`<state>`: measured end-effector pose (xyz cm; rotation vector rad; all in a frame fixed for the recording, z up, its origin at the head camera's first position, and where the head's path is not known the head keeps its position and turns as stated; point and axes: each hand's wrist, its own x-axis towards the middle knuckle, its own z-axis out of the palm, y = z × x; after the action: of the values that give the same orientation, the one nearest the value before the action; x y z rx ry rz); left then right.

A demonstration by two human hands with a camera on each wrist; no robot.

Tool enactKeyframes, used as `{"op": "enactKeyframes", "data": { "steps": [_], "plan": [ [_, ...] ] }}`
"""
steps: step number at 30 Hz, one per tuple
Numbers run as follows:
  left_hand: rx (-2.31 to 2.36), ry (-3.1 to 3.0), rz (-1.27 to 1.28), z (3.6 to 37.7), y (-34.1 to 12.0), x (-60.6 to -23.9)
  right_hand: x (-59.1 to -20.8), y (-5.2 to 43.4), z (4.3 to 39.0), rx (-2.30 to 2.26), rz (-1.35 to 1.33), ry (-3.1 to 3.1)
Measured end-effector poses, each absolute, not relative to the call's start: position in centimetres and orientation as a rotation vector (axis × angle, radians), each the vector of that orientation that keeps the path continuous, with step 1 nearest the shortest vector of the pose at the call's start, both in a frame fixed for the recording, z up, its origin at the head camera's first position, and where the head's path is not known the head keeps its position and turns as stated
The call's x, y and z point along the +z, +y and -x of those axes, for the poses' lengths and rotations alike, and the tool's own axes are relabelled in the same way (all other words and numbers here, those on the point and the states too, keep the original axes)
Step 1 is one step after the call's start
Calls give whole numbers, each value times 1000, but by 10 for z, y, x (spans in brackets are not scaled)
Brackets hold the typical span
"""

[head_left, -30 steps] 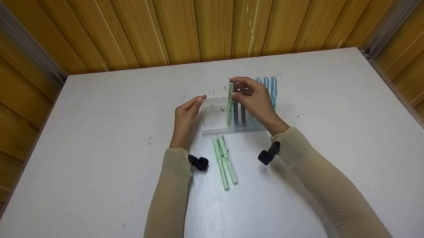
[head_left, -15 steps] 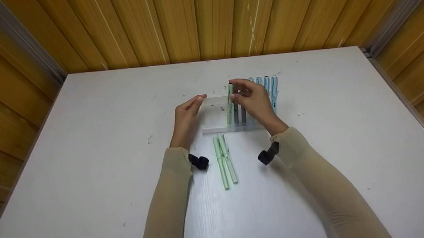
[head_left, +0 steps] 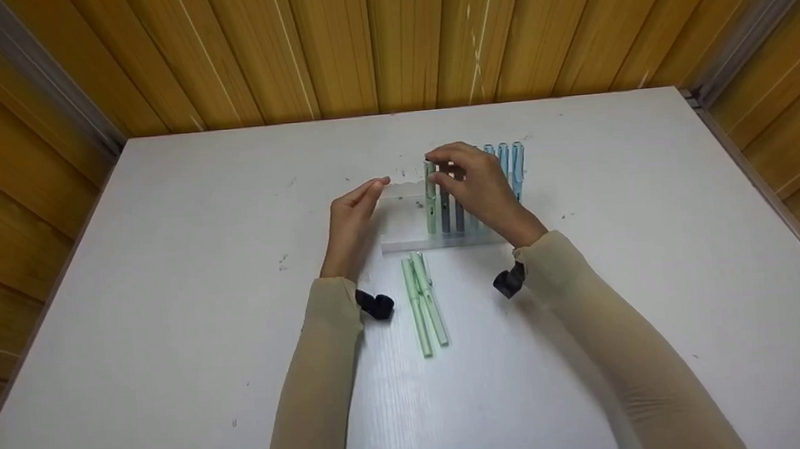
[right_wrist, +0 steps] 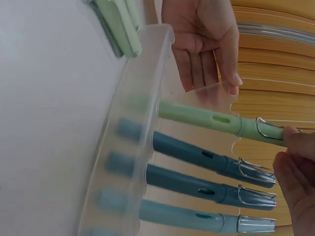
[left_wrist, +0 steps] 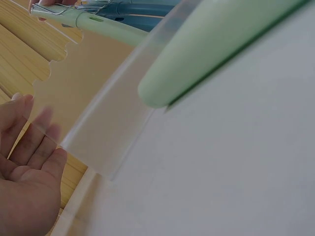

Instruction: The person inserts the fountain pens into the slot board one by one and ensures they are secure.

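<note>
The right hand [head_left: 483, 189] pinches the cap end of a green pen [right_wrist: 211, 120] between thumb and fingertips [right_wrist: 298, 142]; the pen stands in the clear rack [right_wrist: 128, 147], just beside two grey pens [right_wrist: 197, 169] (light blue ones further along). The left hand [head_left: 354, 217] rests straight-fingered against the rack's end, holding nothing. Two green pens [head_left: 423, 304] lie on the table [head_left: 166, 304] between the wrists.
</note>
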<state>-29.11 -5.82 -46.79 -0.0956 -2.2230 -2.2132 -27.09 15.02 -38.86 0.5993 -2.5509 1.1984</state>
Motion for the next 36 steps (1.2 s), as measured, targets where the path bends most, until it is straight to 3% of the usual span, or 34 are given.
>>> {"op": "enactKeyframes", "data": {
  "steps": [16,36],
  "plan": [
    [-2234,-2235,62,292,-58,-467,-390,155,282,845,-739,-2570],
    [-2199,-2234,88,289,-58,-469,-389,152,291,841,-597,-2731]
  ]
}}
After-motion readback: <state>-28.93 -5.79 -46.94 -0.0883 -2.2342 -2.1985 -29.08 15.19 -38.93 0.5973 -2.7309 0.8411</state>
